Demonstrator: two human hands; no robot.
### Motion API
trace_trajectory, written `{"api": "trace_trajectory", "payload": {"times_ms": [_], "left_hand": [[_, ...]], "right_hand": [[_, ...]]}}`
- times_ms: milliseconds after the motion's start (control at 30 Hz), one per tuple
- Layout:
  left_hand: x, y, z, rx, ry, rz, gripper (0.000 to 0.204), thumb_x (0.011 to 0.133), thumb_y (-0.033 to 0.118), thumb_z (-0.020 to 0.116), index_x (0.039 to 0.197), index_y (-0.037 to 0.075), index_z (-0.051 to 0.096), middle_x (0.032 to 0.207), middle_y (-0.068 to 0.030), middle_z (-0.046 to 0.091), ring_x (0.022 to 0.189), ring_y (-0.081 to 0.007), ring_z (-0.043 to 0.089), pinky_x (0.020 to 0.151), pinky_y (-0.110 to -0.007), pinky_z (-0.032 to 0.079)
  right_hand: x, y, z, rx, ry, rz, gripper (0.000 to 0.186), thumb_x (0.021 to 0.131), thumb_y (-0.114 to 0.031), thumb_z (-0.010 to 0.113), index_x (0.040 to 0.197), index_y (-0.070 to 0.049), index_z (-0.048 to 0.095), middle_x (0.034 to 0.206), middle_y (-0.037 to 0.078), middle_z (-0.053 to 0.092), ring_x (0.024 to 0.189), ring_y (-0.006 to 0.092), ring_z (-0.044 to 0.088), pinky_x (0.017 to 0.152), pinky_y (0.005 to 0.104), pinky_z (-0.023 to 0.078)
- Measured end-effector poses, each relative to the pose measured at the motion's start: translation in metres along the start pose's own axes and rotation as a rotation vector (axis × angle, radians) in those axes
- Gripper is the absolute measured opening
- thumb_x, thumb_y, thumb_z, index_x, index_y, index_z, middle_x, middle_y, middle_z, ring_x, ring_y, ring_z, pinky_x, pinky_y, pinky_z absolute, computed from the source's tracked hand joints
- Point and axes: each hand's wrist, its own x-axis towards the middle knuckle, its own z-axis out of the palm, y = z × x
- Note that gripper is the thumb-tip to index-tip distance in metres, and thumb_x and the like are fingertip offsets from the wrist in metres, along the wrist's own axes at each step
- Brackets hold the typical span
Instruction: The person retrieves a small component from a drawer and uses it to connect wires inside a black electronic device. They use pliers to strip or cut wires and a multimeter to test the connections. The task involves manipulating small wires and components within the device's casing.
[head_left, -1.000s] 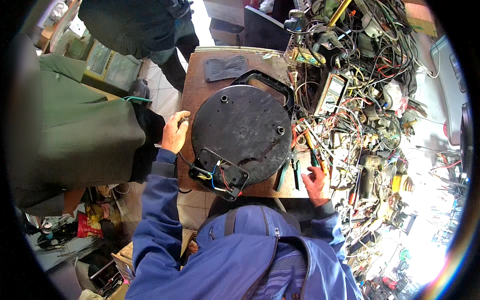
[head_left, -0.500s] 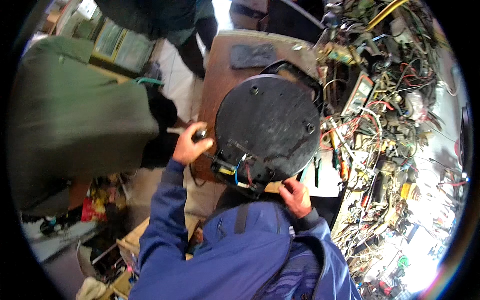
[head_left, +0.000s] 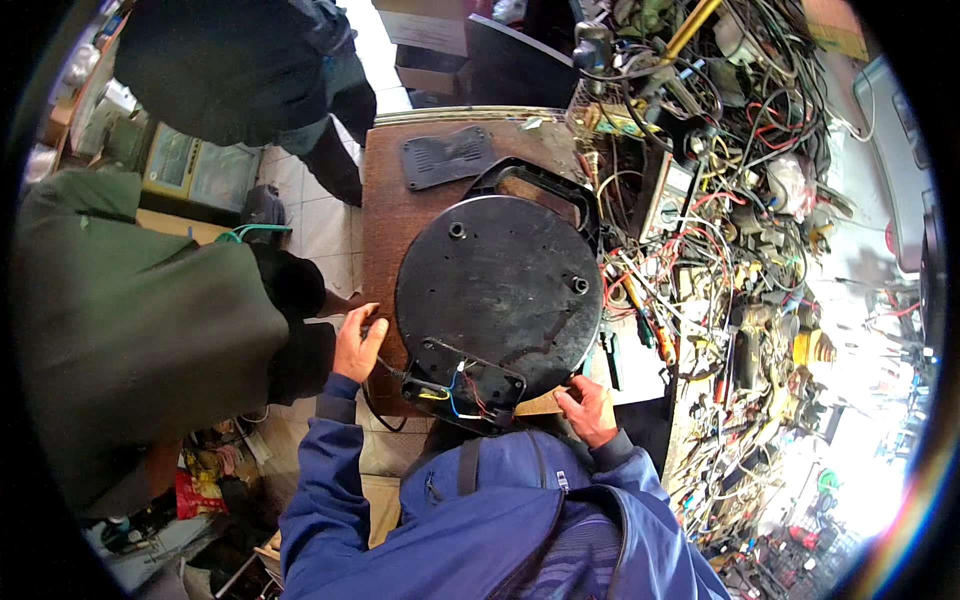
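A round black appliance lies underside up on a brown table. At its near left, an open compartment shows blue, red, yellow and white wires. My left hand is at the table's left edge, beside the compartment. Its fingers are curled and its thumb is close to them; what lies between them is hidden. A black cord runs by this hand and loops over the table edge. My right hand is closed at the appliance's near right rim, with its fingertips partly hidden.
Behind the appliance are its black handle and a slotted black cover plate. Screwdrivers, a meter and tangled wires crowd the right. Another person in a grey-green garment is at the left.
The view has shifted, so the table and appliance appear lower and farther left. The dark piece seen in my left hand no longer shows. My right hand has stayed by the rim.
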Motion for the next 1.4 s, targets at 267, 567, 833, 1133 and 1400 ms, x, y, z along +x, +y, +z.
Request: {"api": "trace_trajectory", "payload": {"times_ms": [267,567,833,1133,1400], "left_hand": [[0.037,-0.002,0.007,-0.275,-0.301,-0.197,0.057,0.105,0.044,0.06,0.137,-0.004,0.056,0.11,-0.0061,0.066,0.098,-0.0131,0.062,0.088,-0.028,0.05],[0.013,0.02,0.016,-0.5,-0.377,-0.369,0.056,0.103,0.036,0.065,0.141,-0.003,0.052,0.1,-0.0046,0.065,0.072,-0.0093,0.059,0.067,-0.025,0.05],[-0.012,0.021,0.037,-0.631,-0.228,-0.405,0.056,0.099,0.029,0.07,0.143,-0.002,0.052,0.126,-0.0078,0.064,0.102,-0.0099,0.06,0.074,-0.024,0.05],[-0.018,0.012,0.043,-0.578,-0.173,-0.472,0.054,0.099,0.035,0.071,0.139,0.002,0.055,0.112,-0.0019,0.065,0.089,-0.0066,0.06,0.068,-0.021,0.05],[-0.019,0.016,0.04,-0.564,-0.183,-0.446,0.047,0.101,0.041,0.067,0.132,0.006,0.057,0.101,0.0014,0.063,0.081,-0.0061,0.061,0.065,-0.022,0.053]], "right_hand": [[0.02,-0.006,-0.006,0.46,0.052,0.066,0.074,0.094,-0.04,0.073,0.147,0.002,0.044,0.116,0.008,0.064,0.092,0.0153,0.059,0.078,0.0321,0.051],[0.071,-0.019,-0.022,0.422,0.1,-0.011,0.068,0.096,-0.04,0.07,0.143,0.006,0.052,0.13,0.017,0.066,0.118,0.0232,0.061,0.104,0.0365,0.046],[0.103,-0.017,-0.046,0.432,0.052,-0.03,0.069,0.095,-0.039,0.071,0.144,0.006,0.052,0.131,0.015,0.065,0.119,0.0221,0.06,0.107,0.0353,0.044],[0.104,-0.019,-0.051,0.421,-0.003,-0.024,0.072,0.095,-0.044,0.072,0.143,0.005,0.053,0.129,0.015,0.066,0.118,0.0214,0.061,0.105,0.0353,0.045],[0.108,-0.005,-0.047,0.411,0.039,-0.046,0.08,0.093,-0.048,0.075,0.145,0.007,0.051,0.13,0.017,0.067,0.12,0.0228,0.062,0.105,0.0359,0.046]]}}
